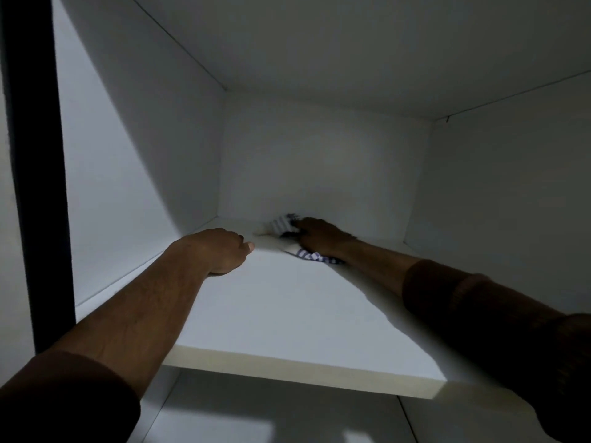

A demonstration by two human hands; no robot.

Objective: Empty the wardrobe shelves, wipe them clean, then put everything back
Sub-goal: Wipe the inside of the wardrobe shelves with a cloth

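Observation:
A white wardrobe shelf fills the middle of the view, bare apart from a cloth. The blue-and-white striped cloth lies bunched near the back of the shelf, with a corner showing by my wrist. My right hand lies on top of the cloth and presses it onto the board, fingers pointing toward the back wall. My left hand rests on the shelf to the left, fingers curled under and the thumb out, holding nothing.
White walls close the compartment at the left, the back and the right, with a white panel overhead. A dark door edge stands at far left. A lower shelf shows beneath the front edge.

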